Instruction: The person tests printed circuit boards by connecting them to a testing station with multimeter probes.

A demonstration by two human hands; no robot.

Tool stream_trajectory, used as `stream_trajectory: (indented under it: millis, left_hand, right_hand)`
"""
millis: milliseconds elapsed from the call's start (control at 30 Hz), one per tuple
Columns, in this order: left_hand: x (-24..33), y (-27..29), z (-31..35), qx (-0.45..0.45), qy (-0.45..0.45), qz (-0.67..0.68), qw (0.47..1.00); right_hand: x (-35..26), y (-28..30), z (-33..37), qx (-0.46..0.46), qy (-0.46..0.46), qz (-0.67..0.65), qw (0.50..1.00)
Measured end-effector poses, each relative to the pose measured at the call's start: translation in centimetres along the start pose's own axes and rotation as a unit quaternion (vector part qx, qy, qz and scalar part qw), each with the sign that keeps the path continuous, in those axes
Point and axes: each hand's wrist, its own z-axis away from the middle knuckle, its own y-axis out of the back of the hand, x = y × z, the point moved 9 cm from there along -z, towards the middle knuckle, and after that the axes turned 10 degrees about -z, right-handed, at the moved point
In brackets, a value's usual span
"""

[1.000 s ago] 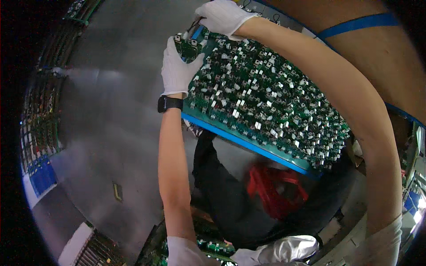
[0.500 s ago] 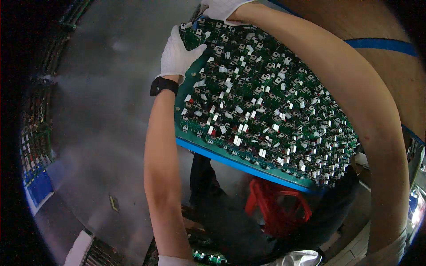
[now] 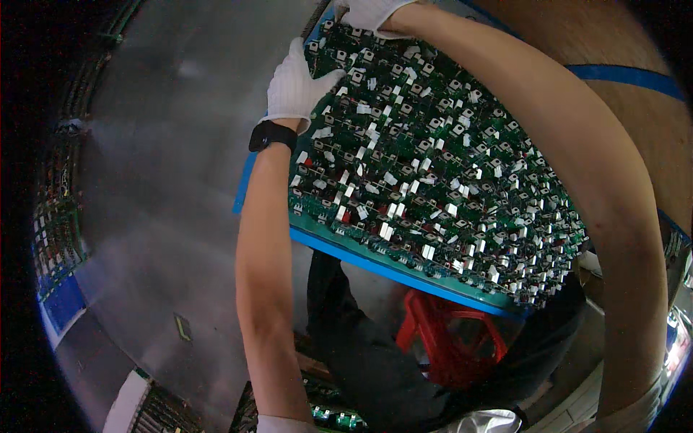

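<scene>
A broad, tightly packed array of green circuit boards (image 3: 433, 159) carries white blocks and small metal-tabbed parts. It lies on a green surface (image 3: 317, 222) with a blue edge (image 3: 404, 273). My left hand (image 3: 299, 85), in a white knitted glove, rests along the left side of the boards. Its fingers stretch toward the far corner, and the thumb spreads over the boards. My right hand (image 3: 374, 13), also gloved, reaches around to the far edge of the boards. The picture's upper edge cuts it off, so its fingers are mostly hidden.
A red plastic stool (image 3: 451, 339) stands below the near edge, beside my dark-trousered legs. Grey floor (image 3: 166, 144) spreads to the left, with a small flat piece (image 3: 182, 327) on it. Racked boards (image 3: 61, 238) line the far left. A brown surface (image 3: 621, 36) lies at the upper right.
My left hand has shifted slightly right, and my right hand a little right too. Less green surface shows beside the boards' left side. A blue strip now shows left of my left forearm.
</scene>
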Motion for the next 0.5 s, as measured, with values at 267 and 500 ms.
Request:
stream_trajectory:
  millis: [267, 500]
  left_hand:
    - [-0.7, -0.9, 0.2, 0.059, 0.025, 0.031, 0.997]
    - [-0.1, -0.8, -0.4, 0.080, 0.039, 0.026, 0.996]
  right_hand:
    - [0.6, 0.0, -1.4, 0.030, 0.048, -0.047, 0.997]
    - [1.9, -0.5, -2.6, 0.038, 0.032, -0.023, 0.998]
